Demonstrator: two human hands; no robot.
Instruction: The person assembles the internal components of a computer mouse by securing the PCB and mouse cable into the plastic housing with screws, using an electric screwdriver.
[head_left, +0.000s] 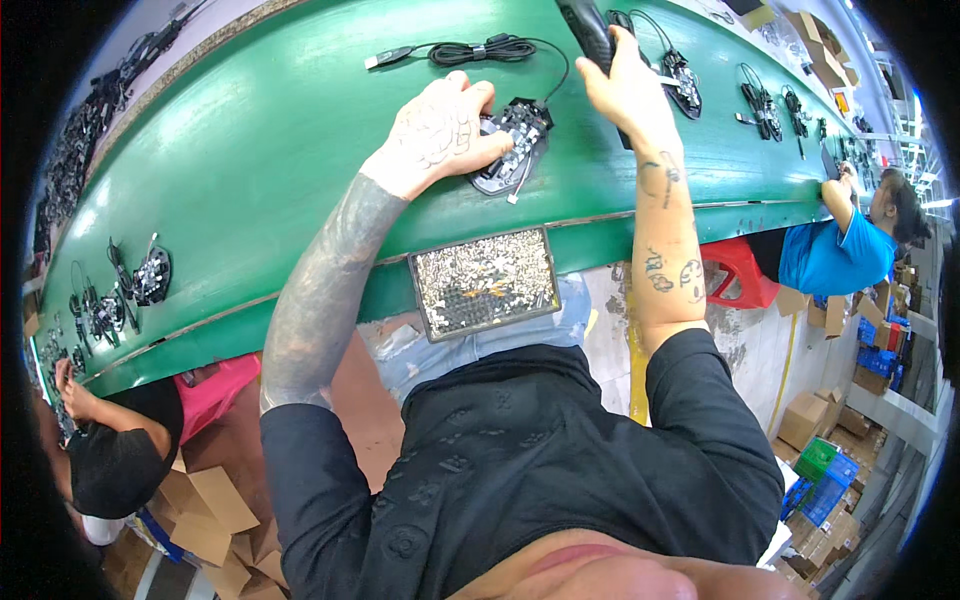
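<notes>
On the green bench, my left hand (440, 130) curls against the left side of an opened computer mouse (525, 135), its thumb and fingers gripping the edge. The mouse's circuit parts are exposed, and a short white-tipped lead sticks out toward me. Its black cable runs to a coiled bundle (485, 50) with a USB plug farther back. To the right, my right hand (635, 95) is closed around a black electric screwdriver (588, 32), held apart from the mouse; its tip cannot be made out. A black tray (420, 300) of small silver screws sits at the bench's near edge.
Other opened mice with cables lie on the bench at right (682, 85) and left (152, 275). A co-worker in a blue shirt (840, 255) sits at right, another in a black sleeve (125, 470) at left. Cardboard boxes (215, 510) stand on the floor.
</notes>
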